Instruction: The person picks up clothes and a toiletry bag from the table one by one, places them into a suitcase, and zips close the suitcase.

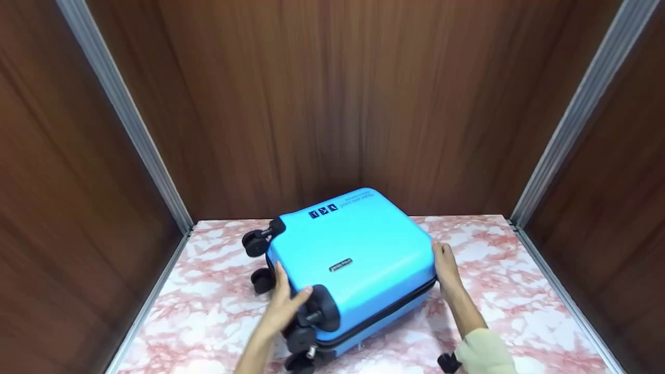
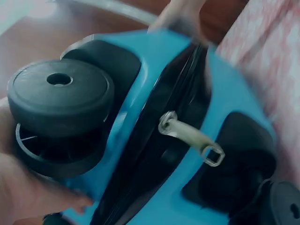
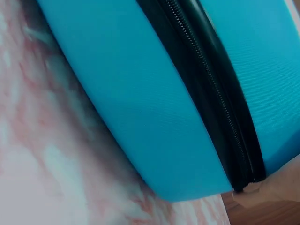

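Observation:
A bright blue hard-shell suitcase (image 1: 358, 244) lies broadside, slightly tilted, with its black wheels (image 1: 300, 338) toward the left. My left hand (image 1: 283, 306) holds the wheeled end, its thumb by the near corner's wheel housing and its fingers along the end face. In the left wrist view, that hand (image 2: 23, 192) is partly hidden behind a large black wheel (image 2: 61, 101); a pale tab (image 2: 190, 136) sticks out over the black seam. At the opposite end, my right hand (image 1: 447, 265) grips the corner. The right wrist view shows the black zipper (image 3: 211, 79) running toward that hand.
Beneath the suitcase is a pink-and-white marbled tabletop (image 1: 208, 280). Brown wood-grain panels (image 1: 332, 104) stand behind and on both sides, with grey metal strips (image 1: 130, 114) at the corners. A small dark item (image 1: 448, 362) sits beside the right sleeve.

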A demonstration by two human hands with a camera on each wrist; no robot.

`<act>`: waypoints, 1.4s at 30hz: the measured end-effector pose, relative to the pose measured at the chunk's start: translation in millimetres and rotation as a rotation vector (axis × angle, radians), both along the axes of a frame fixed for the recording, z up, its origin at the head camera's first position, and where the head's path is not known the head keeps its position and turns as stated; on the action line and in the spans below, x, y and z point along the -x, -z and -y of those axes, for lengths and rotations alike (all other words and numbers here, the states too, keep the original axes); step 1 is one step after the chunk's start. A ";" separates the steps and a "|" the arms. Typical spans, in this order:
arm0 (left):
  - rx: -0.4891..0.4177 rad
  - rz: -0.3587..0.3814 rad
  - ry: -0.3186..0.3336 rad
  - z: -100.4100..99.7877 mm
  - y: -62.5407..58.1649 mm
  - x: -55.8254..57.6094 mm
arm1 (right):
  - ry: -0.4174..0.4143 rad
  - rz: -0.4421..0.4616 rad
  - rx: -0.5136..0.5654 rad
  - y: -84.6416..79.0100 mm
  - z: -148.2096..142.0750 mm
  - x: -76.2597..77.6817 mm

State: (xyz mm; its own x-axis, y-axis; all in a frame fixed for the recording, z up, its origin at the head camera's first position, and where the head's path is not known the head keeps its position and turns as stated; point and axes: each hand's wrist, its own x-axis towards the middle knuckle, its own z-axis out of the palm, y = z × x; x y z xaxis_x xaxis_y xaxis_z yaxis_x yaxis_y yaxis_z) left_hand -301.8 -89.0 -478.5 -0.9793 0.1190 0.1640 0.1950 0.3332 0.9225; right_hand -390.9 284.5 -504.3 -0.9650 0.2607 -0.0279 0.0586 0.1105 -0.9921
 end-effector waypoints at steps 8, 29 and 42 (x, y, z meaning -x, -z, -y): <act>0.000 0.068 0.051 37.7 -14.0 22.0 | 0.074 0.003 0.022 9.1 24.7 -50.6; 0.064 -0.045 0.181 55.4 -30.8 63.6 | 0.217 -0.018 0.138 5.6 58.1 -127.5; -0.297 -0.309 -0.282 72.0 8.5 8.1 | -0.095 0.020 0.031 8.2 30.1 -121.9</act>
State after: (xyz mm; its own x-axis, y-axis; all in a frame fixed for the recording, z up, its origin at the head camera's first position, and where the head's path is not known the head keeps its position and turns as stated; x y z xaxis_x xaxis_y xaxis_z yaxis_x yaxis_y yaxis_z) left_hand -309.9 -161.0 -487.0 -0.8670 -0.2388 0.4373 0.4136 0.1443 0.8989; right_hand -269.0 254.4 -512.5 -0.9846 0.1665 -0.0541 0.0692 0.0862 -0.9939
